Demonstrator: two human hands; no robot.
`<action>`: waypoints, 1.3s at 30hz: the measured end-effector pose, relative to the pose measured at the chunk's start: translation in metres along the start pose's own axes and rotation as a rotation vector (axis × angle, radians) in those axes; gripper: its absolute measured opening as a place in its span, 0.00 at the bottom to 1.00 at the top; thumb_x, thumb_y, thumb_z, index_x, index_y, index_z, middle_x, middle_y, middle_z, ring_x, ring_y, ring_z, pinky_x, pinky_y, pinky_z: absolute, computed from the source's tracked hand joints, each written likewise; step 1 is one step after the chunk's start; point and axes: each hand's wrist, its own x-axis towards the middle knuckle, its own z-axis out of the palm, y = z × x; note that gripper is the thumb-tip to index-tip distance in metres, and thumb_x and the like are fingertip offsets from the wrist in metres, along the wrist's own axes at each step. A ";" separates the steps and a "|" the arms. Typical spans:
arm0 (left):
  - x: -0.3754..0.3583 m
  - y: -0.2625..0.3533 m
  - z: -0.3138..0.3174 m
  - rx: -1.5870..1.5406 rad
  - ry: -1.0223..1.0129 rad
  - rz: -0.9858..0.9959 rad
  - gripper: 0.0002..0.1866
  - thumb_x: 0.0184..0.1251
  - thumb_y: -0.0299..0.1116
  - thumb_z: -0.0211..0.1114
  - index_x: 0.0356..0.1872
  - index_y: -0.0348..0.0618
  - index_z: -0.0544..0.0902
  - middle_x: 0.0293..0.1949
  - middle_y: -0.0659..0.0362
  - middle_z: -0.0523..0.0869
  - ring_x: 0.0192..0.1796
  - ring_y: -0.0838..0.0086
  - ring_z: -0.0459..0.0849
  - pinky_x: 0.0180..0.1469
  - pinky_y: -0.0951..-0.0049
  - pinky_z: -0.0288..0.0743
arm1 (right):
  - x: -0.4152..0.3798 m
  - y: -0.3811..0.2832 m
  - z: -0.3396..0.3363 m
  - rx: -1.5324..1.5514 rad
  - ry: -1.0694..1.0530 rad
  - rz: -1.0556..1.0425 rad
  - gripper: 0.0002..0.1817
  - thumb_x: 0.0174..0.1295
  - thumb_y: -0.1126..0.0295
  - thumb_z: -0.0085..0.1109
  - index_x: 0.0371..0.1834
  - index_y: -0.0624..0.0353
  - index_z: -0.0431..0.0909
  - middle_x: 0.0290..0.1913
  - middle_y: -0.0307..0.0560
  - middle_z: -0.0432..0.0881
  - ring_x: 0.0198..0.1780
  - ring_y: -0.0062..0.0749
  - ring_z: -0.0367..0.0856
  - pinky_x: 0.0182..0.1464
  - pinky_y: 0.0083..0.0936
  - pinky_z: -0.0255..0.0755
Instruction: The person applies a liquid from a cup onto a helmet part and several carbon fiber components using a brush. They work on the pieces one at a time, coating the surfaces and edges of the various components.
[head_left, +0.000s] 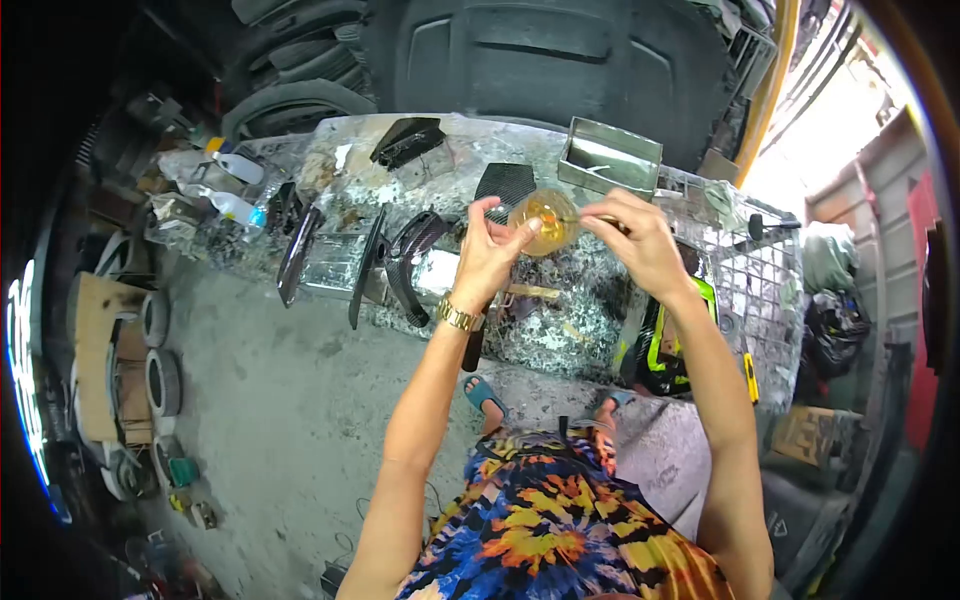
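My left hand (pixel 486 255), with a gold watch on its wrist, grips the near left side of a clear round cup (pixel 556 238) holding amber liquid. The fingers of my right hand (pixel 645 243) are pinched around a thin stick (pixel 579 219) whose other end reaches into the cup; whether it is a brush or a plain stirrer is not clear. Beneath the cup lies a stained worktable (pixel 555 330). A dark woven-pattern panel (pixel 506 180) rests just beyond my left hand, and several curved black parts, one a carbon-look piece (pixel 400 272), lie to its left.
An open metal box (pixel 612 158) stands at the table's far side. Right of it are a wire grid (pixel 755 285), a green-and-black part (pixel 665 350) and a yellow cutter (pixel 750 377). White bottles (pixel 238 167) crowd the left end. A black car hood (pixel 540 65) stands behind.
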 end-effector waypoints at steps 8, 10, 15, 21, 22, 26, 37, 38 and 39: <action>0.042 0.009 -0.072 0.178 0.033 0.060 0.44 0.50 0.59 0.72 0.58 0.36 0.66 0.27 0.53 0.80 0.30 0.65 0.82 0.35 0.66 0.75 | 0.065 -0.005 0.082 -0.012 0.026 0.187 0.11 0.60 0.67 0.59 0.35 0.65 0.82 0.31 0.48 0.81 0.34 0.33 0.79 0.40 0.29 0.72; 0.056 -0.001 -0.080 0.146 0.037 0.045 0.45 0.49 0.60 0.72 0.58 0.36 0.65 0.27 0.52 0.81 0.31 0.64 0.82 0.35 0.66 0.75 | 0.072 0.017 0.100 0.062 0.033 0.274 0.11 0.61 0.66 0.59 0.36 0.63 0.83 0.26 0.45 0.80 0.29 0.27 0.77 0.36 0.26 0.70; 0.098 -0.021 -0.101 0.103 0.042 0.001 0.46 0.49 0.61 0.72 0.59 0.36 0.65 0.30 0.51 0.82 0.34 0.63 0.83 0.38 0.66 0.75 | 0.076 0.048 0.106 0.742 0.394 0.599 0.11 0.67 0.66 0.57 0.41 0.64 0.81 0.23 0.34 0.76 0.21 0.10 0.67 0.21 0.09 0.58; 0.117 -0.039 -0.144 0.087 0.099 -0.067 0.46 0.49 0.61 0.72 0.59 0.36 0.65 0.31 0.56 0.80 0.35 0.69 0.80 0.39 0.71 0.74 | 0.066 0.116 0.139 0.779 0.361 0.696 0.10 0.67 0.67 0.56 0.40 0.63 0.81 0.24 0.34 0.78 0.21 0.11 0.68 0.21 0.10 0.59; 0.118 -0.040 -0.151 0.091 0.107 -0.072 0.46 0.49 0.61 0.72 0.59 0.36 0.65 0.31 0.56 0.80 0.35 0.69 0.80 0.39 0.71 0.74 | 0.071 0.122 0.147 0.671 0.310 0.695 0.10 0.67 0.67 0.56 0.40 0.62 0.82 0.24 0.35 0.78 0.22 0.11 0.68 0.21 0.10 0.60; 0.116 -0.044 -0.168 -0.038 0.152 -0.079 0.36 0.58 0.48 0.72 0.60 0.39 0.65 0.29 0.65 0.77 0.32 0.82 0.76 0.38 0.79 0.74 | 0.083 0.142 0.192 0.037 0.164 0.090 0.07 0.62 0.69 0.60 0.39 0.60 0.82 0.30 0.42 0.81 0.29 0.31 0.78 0.30 0.26 0.72; 0.137 -0.071 -0.180 -0.201 0.128 -0.094 0.36 0.59 0.43 0.72 0.60 0.36 0.63 0.32 0.59 0.80 0.34 0.80 0.78 0.39 0.79 0.72 | 0.123 0.132 0.165 0.000 -0.277 0.561 0.11 0.64 0.65 0.58 0.36 0.62 0.83 0.24 0.40 0.80 0.25 0.21 0.74 0.29 0.26 0.67; 0.140 -0.074 -0.181 -0.192 0.129 -0.076 0.35 0.59 0.43 0.72 0.60 0.36 0.63 0.31 0.58 0.81 0.33 0.80 0.78 0.38 0.79 0.72 | 0.140 0.157 0.165 -0.025 -0.269 0.568 0.13 0.65 0.62 0.58 0.32 0.62 0.83 0.20 0.38 0.78 0.22 0.18 0.70 0.26 0.22 0.63; 0.144 -0.082 -0.181 -0.155 0.122 -0.053 0.35 0.59 0.44 0.72 0.60 0.35 0.64 0.30 0.58 0.81 0.32 0.79 0.78 0.37 0.78 0.73 | 0.156 0.177 0.163 -0.031 -0.303 0.633 0.14 0.64 0.61 0.59 0.30 0.61 0.83 0.20 0.37 0.79 0.22 0.18 0.70 0.26 0.22 0.63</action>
